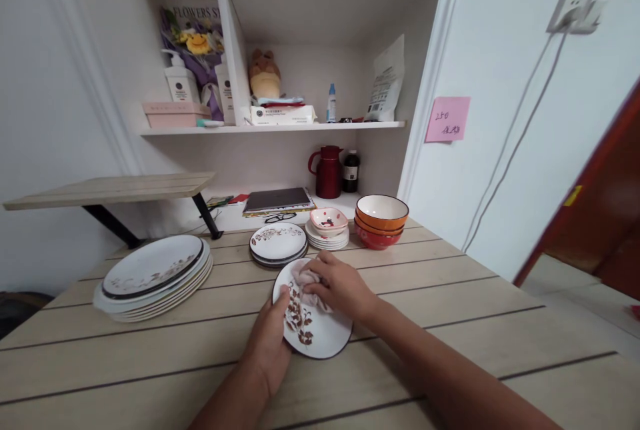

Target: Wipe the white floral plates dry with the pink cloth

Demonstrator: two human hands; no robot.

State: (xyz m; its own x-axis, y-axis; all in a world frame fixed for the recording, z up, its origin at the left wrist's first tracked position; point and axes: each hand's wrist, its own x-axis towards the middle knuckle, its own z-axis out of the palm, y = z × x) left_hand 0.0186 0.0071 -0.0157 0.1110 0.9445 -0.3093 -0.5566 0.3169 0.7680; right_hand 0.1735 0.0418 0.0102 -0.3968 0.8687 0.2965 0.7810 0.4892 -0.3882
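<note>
My left hand (270, 340) grips the left rim of a white plate (327, 338) with brown floral print and a dark edge, its thumb on top. The plate is held tilted above the wooden table. In my right hand (343, 283) is a bunched pale cloth (306, 275), pressed against the plate's upper face. Just behind this plate sits a short stack of matching small plates (278, 241). To its right, a small pinkish-white bowl (329, 221) rests on several small white dishes (327, 241).
Large plates (155, 267) are stacked at the left, near a raised wooden stand (110, 189). Orange and red bowls (381, 222) stand nested at the back right. Behind are eyeglasses (280, 218), a closed laptop (278, 199), a red jug (329, 173) and a dark bottle (351, 171).
</note>
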